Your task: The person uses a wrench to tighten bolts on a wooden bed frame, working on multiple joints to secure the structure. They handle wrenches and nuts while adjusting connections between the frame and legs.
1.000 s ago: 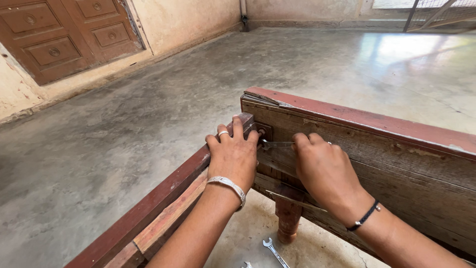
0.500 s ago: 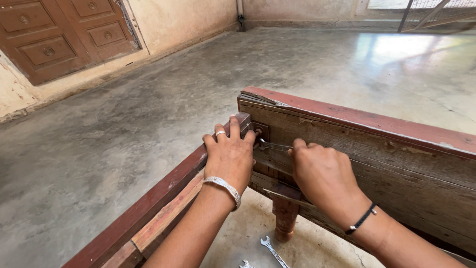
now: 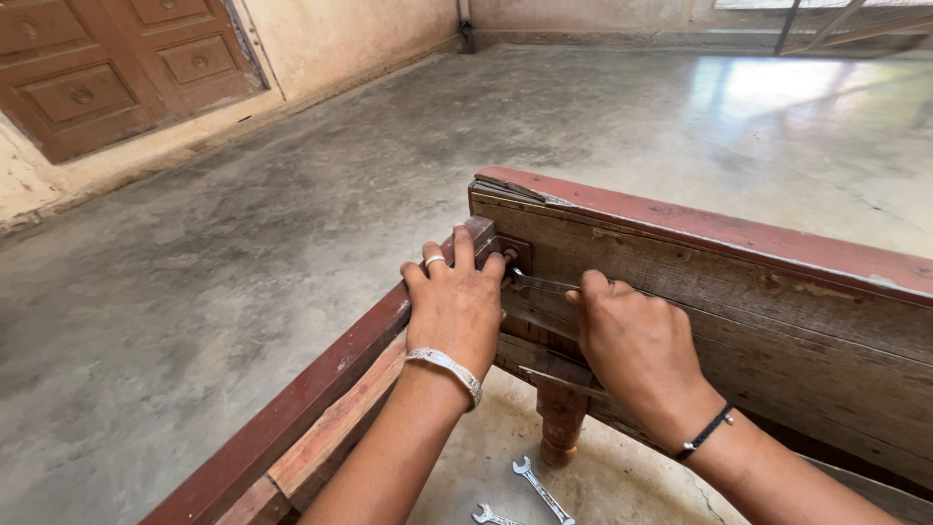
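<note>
1. Hands meet at the corner of a wooden bed frame (image 3: pixel 719 282), where the red side rail (image 3: pixel 321 399) joins the upright end board.
2. Left hand (image 3: pixel 455 306) lies flat over the end of the rail, fingers spread and pressing on the corner joint; it grips nothing that can be lifted, only steadies the wood (a ring and a metal bangle show on it).
3. Right hand (image 3: pixel 637 340) is closed around the handle of a slim metal spanner (image 3: pixel 544 285), whose head reaches left to a bolt (image 3: pixel 508 255) set in a dark plate at the corner.
4. Judging by this, the step in hand is turning that bolt; whether it is being loosened or tightened cannot be told from the view.
5. The next move would call for a short swing of the spanner close to the board, with the head kept seated on the bolt and the left hand bracing the rail so that the joint does not shift.
6. Two spare spanners (image 3: pixel 539 489) lie on the concrete floor (image 3: pixel 194 272) beside the turned leg (image 3: pixel 561 423), below the arms.
</note>
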